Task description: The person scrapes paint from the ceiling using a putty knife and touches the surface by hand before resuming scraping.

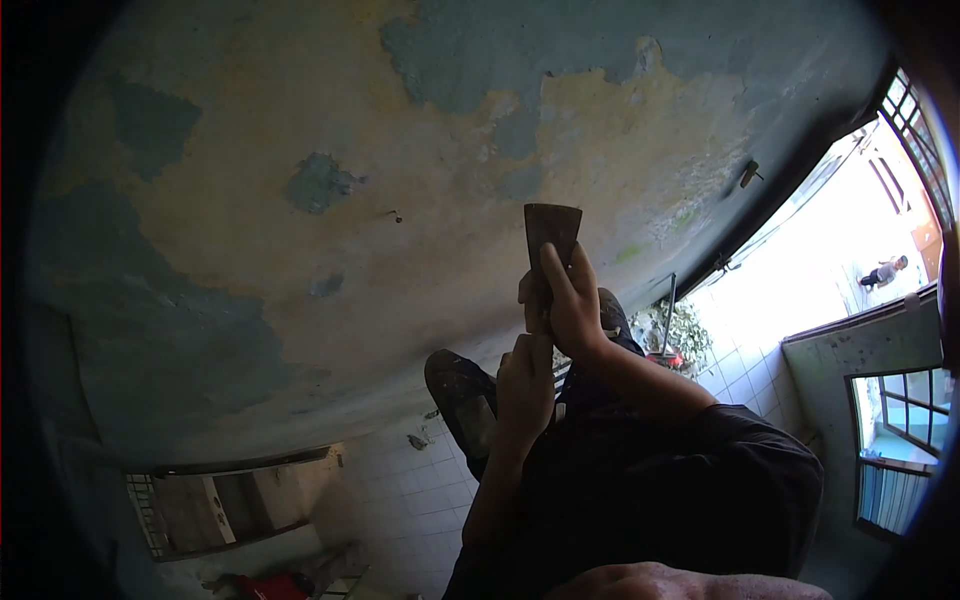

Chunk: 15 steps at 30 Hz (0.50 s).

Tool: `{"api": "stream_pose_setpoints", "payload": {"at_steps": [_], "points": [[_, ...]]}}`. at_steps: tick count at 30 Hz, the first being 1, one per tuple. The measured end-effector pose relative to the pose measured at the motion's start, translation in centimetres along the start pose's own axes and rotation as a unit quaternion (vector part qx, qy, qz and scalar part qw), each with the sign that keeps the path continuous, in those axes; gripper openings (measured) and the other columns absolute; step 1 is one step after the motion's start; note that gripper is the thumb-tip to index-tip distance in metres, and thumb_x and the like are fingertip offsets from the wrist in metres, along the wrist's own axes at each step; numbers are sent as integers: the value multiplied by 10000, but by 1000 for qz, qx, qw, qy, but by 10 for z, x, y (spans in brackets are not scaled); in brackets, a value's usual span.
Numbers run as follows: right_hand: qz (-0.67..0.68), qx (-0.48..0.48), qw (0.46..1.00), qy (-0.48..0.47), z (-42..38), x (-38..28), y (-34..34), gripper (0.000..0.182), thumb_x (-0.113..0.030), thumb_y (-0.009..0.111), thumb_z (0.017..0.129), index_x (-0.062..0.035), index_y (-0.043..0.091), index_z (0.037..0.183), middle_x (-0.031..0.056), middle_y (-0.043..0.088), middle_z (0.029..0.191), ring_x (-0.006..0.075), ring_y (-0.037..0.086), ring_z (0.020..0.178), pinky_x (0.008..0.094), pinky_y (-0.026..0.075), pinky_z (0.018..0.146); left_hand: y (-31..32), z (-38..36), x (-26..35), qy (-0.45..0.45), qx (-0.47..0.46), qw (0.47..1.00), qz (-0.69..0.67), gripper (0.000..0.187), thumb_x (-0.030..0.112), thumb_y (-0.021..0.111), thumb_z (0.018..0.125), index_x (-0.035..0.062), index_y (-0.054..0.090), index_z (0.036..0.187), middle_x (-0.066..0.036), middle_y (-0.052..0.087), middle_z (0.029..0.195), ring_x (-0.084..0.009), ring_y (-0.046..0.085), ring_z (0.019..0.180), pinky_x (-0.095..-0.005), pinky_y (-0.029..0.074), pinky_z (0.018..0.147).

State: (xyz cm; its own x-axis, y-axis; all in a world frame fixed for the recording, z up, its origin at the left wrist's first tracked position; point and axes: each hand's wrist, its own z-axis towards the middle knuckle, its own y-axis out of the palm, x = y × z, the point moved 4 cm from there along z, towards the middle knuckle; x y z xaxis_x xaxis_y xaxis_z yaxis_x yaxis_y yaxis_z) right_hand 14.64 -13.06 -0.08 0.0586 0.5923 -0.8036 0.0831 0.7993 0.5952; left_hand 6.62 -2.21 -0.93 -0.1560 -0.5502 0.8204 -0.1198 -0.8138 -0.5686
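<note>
A scraper with a flat, wide, dark blade (552,222) points up toward the peeling wall (400,260). Around its neck, just below the blade, my right hand (574,305) is closed, with the thumb or a finger lying along the metal. My left hand (526,385) is closed lower down, at the handle end, which is mostly hidden by the fingers. The blade stands in front of the wall; whether it touches the surface cannot be told. Teal patches and yellowish bare areas cover the wall.
My bent knees (455,385) are below the wall. White floor tiles (420,485) carry some debris. A leafy plant (680,335) stands near the bright doorway, where a person (885,272) is outside. A barred window (905,430) is at right, a red object (270,585) at bottom left.
</note>
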Motion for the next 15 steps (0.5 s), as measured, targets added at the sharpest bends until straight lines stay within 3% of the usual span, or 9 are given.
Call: {"api": "stream_pose_setpoints", "payload": {"at_steps": [4,7,15], "points": [[-5,35,999,-20,6,1,-4,246,-307,514,1095,-62,493,1097,69,597,640,133,569,486,265,446,433,11,3,7,142,79,987,1,185,143,506,1050,-11,587,1115,-191,575,919,-397,567,778,-487,437,687],[-7,41,999,-15,7,-2,-7,256,-315,523,1091,-60,502,1107,65,592,633,129,568,487,264,443,433,15,8,-4,77,68,994,-41,222,184,552,1037,-31,605,1059,-197,600,902,-411,571,780,-498,436,699],[-14,36,999,-11,11,-3,-8,255,-313,529,1089,-62,501,1120,71,597,627,127,561,467,268,436,412,21,14,-13,27,88,992,-83,239,195,546,1034,-31,620,1020,-227,665,908,-442,610,814,-510,460,727]]}}
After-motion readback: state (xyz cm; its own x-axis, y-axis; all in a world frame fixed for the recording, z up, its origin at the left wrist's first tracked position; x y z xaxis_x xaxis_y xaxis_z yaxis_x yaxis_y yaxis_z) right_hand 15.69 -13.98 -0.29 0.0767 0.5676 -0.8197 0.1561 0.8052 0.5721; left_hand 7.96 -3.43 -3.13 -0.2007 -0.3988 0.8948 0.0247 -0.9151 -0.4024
